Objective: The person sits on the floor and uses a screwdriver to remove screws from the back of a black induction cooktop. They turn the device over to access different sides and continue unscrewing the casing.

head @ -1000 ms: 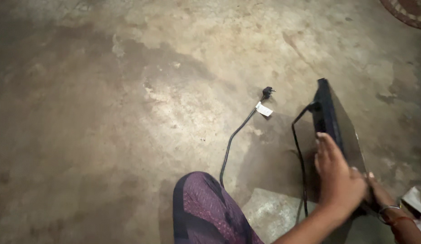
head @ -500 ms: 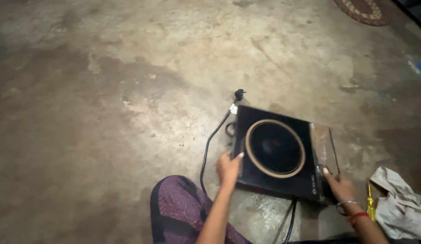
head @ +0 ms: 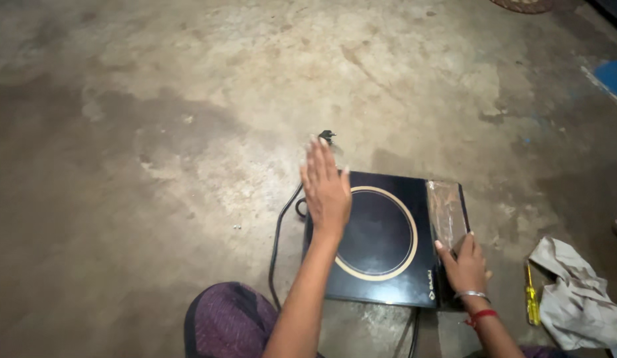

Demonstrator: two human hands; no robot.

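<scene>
A black induction cooktop [head: 388,265] with a gold ring on its glass lies flat on the concrete floor in front of me. My left hand [head: 326,189] is spread flat with fingers apart over its left edge, holding nothing. My right hand [head: 465,265] rests on the cooktop's right front corner, next to the shiny control strip [head: 446,212]. A black power cord [head: 277,245] curls from the cooktop's left side, and its plug [head: 327,136] lies just beyond my left fingertips.
A crumpled grey-white cloth [head: 573,295] lies at the right, with a yellow-handled screwdriver [head: 532,295] beside it. My knee in purple fabric [head: 225,321] is at the bottom. A blue patch [head: 613,76] marks the floor at the far right.
The cooktop stood on its edge a second ago and now lies flat, glass side up. My left hand has let go of its edge and lifted, fingers spread.
</scene>
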